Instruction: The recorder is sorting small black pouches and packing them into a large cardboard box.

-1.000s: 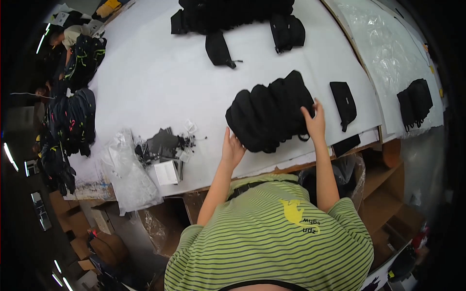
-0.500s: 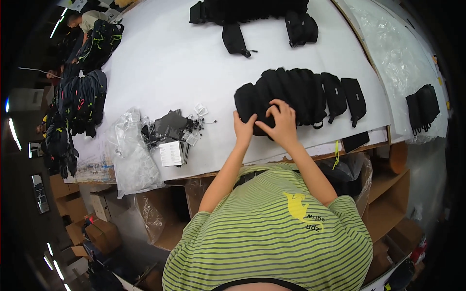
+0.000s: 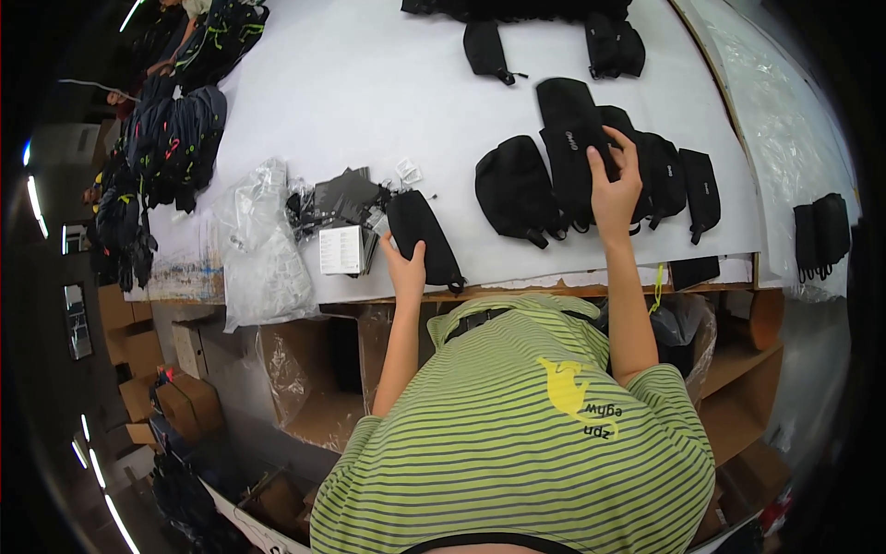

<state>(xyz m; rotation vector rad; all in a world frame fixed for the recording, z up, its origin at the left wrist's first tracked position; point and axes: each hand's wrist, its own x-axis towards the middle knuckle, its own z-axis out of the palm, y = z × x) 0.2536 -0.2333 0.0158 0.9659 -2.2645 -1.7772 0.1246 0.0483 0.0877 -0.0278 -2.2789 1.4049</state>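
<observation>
My left hand (image 3: 406,268) is closed round the lower part of a slim black zip pouch (image 3: 420,226), thumb on its face, at the table's front edge. Farther right, my right hand (image 3: 616,189) has thumb and fingers bent on another black pouch (image 3: 568,106), which lies slanted over the row with a small light print on it. Beside it, a wider black pouch (image 3: 517,185) rests on the table to the left. To the right lie more black pouches (image 3: 666,175), partly overlapping, and an end pouch (image 3: 700,189). Part of the row is hidden under my right hand.
On the white table (image 3: 332,102), left of my left hand, are dark tags (image 3: 346,198), a stack of white cards (image 3: 341,250) and a crumpled clear plastic bag (image 3: 263,249). Black bags (image 3: 517,7) lie at the far edge. Dark backpacks (image 3: 180,138) line the left.
My hands have moved apart. The left brought a black pouch left, close to the tags; the right shifted right onto a pouch. The bunched row now lies spread out.
</observation>
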